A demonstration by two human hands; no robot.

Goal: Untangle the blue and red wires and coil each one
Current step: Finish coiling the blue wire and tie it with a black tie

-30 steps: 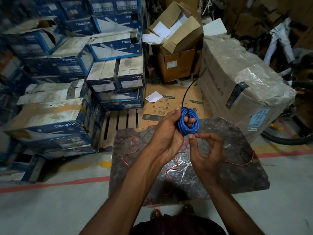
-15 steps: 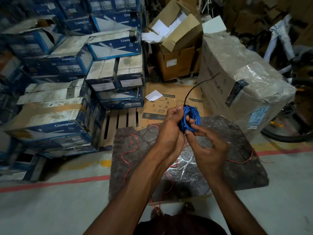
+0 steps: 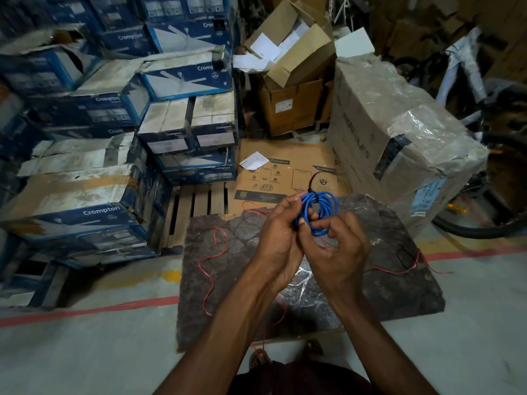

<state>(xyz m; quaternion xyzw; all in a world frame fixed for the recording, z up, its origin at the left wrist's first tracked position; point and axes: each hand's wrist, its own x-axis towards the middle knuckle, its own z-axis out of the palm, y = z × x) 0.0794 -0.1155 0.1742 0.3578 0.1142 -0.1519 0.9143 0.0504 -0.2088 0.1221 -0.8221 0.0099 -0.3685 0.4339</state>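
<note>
A coiled blue wire (image 3: 322,206) is held up above a dark stone slab (image 3: 228,280). My left hand (image 3: 278,238) grips the coil's left side. My right hand (image 3: 339,252) pinches the coil's lower edge with curled fingers. A thin black strand (image 3: 312,181) sticks up from the top of the coil, where it seems wrapped round the turns. The red wire (image 3: 209,280) lies loose across the slab, trailing to the slab's right edge (image 3: 399,270) and down towards my feet.
Stacked blue and white cartons (image 3: 99,138) fill the left. A wooden pallet (image 3: 196,206) and a flat cardboard sheet (image 3: 285,172) lie beyond the slab. A plastic-wrapped carton (image 3: 399,132) stands at the right, with a bicycle wheel (image 3: 499,223) behind it. Red floor tape (image 3: 85,309) crosses the concrete.
My right hand has come up from below to pinch the coil's lower edge. The black strand's free end has shortened and now sits close above the coil.
</note>
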